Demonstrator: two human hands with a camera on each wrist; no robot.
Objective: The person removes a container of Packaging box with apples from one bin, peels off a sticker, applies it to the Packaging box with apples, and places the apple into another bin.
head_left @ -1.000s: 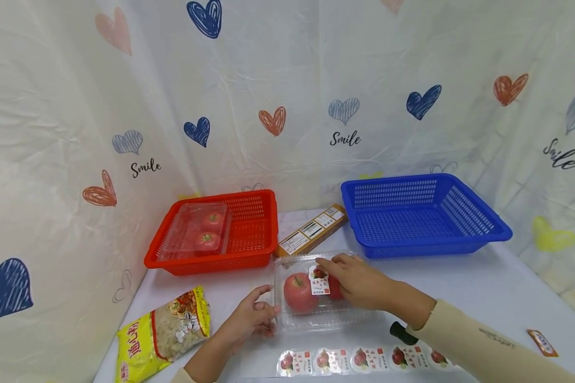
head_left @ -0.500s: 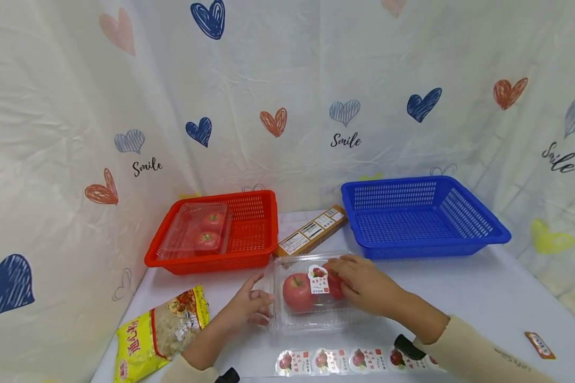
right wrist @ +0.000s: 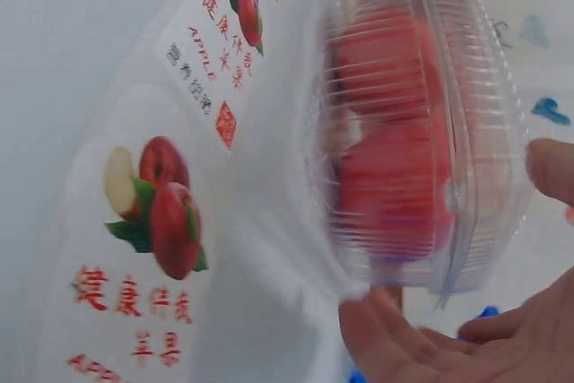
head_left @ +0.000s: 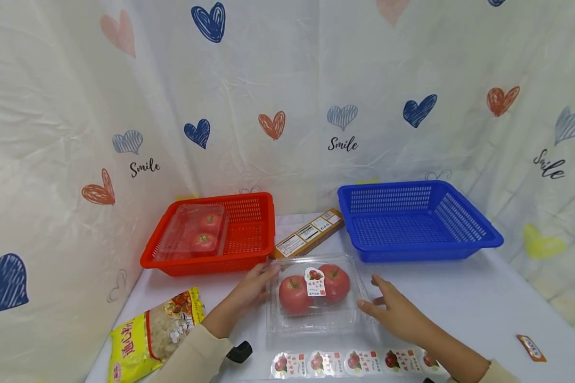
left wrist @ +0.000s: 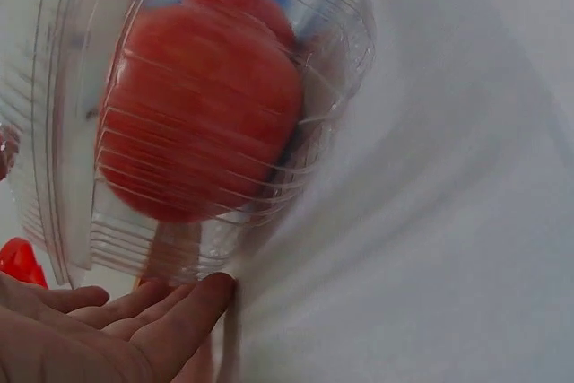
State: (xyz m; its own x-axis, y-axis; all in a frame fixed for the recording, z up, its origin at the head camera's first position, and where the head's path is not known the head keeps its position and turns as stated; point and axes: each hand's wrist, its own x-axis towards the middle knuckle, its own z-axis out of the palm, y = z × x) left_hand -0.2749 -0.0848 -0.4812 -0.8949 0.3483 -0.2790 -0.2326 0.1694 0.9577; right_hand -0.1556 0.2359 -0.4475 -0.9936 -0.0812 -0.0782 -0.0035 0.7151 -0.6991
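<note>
A clear plastic clamshell box (head_left: 326,323) holds two red apples (head_left: 334,283) on the table. Its lid bears a white apple label (head_left: 315,282). At the box's left side is my left hand (head_left: 245,292), fingers extended; in the left wrist view the fingertips (left wrist: 211,286) meet the box's lower edge. My right hand (head_left: 396,313) stands at the right side with fingers spread and thumb near the lid. In the right wrist view the box (right wrist: 404,132) is blurred, and whether that hand touches it I cannot tell.
A red basket (head_left: 249,234) at back left contains another clear box of apples (head_left: 203,242). A blue basket (head_left: 421,250) stands at back right, with a long cardboard box (head_left: 309,234) between. A yellow food bag (head_left: 155,335) lies left; a label strip (head_left: 359,363) lies in front.
My right hand has come off the label and lid and moved to the box's right side. The left hand has moved forward along the left side.
</note>
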